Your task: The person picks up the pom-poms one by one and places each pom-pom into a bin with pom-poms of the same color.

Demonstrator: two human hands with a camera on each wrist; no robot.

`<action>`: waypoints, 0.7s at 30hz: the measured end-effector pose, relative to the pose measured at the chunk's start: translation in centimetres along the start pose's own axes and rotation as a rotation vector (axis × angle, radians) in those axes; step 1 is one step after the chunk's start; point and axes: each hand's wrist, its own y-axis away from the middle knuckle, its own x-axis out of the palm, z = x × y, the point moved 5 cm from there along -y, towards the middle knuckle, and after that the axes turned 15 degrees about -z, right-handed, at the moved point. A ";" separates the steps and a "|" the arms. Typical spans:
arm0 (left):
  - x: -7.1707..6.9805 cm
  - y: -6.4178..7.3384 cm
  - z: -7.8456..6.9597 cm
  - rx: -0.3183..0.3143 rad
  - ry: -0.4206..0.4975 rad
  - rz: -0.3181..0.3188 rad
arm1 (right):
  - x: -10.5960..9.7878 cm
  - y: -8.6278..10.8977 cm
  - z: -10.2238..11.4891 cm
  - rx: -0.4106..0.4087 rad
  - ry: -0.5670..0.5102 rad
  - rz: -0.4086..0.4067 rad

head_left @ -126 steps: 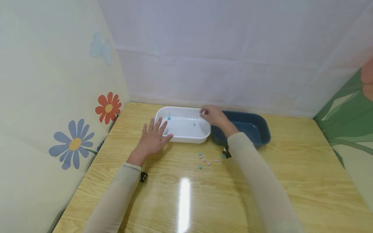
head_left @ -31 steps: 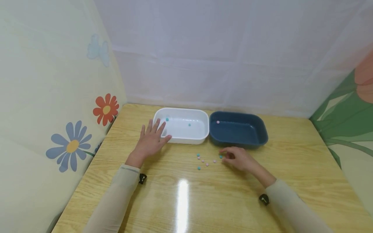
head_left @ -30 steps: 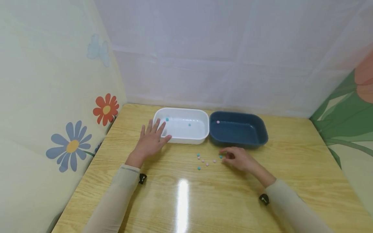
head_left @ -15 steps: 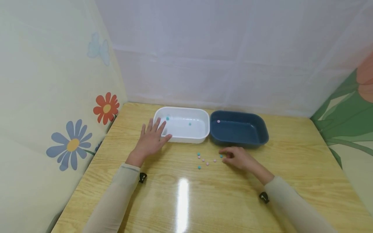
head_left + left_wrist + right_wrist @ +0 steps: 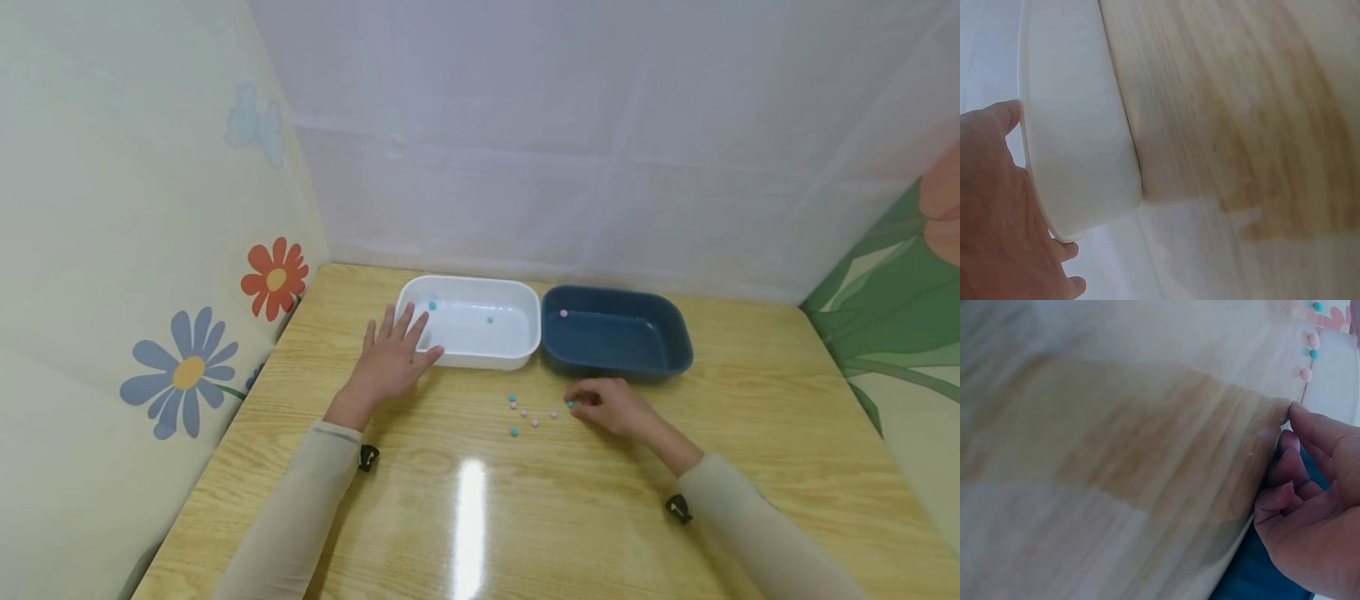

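My left hand (image 5: 386, 364) rests with spread fingers on the left front rim of a white plastic tub (image 5: 480, 361); in the left wrist view, its fingers and thumb lie along the rim. Two teal beads, one of them the back-left bead (image 5: 432, 306), lie inside. My right hand (image 5: 609, 406) is low over the table, in front of a dark blue tub (image 5: 615, 367). Its thumb and index finger pinch a small teal bead (image 5: 570, 405). In the right wrist view, the fingertips mostly hide this bead. One pink bead (image 5: 564, 313) lies in the blue tub.
Left of my right hand, several loose pink and teal beads lie on the wooden table (image 5: 420, 500), among them a front teal bead (image 5: 513, 432) and a pink bead (image 5: 535, 423). The tubs stand side by side before a white cloth backdrop (image 5: 465, 208).
My right hand has come from above the white tub's right end down to the table, and its fingertips have closed on the teal bead. The left hand stays on the white rim.
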 end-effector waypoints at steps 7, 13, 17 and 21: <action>-0.2 0.0 -0.1 0.001 0.002 -0.002 | 0.1 0.0 0.3 0.015 -0.005 0.000; 0.0 0.0 0.0 0.006 -0.008 -0.002 | 0.0 0.1 0.9 0.019 -0.004 0.007; 0.1 0.0 0.1 0.006 -0.005 -0.003 | -0.3 -0.1 1.6 0.006 -0.023 -0.007; 0.0 0.0 0.1 0.003 0.004 -0.005 | -0.7 -0.3 2.3 0.011 -0.046 -0.015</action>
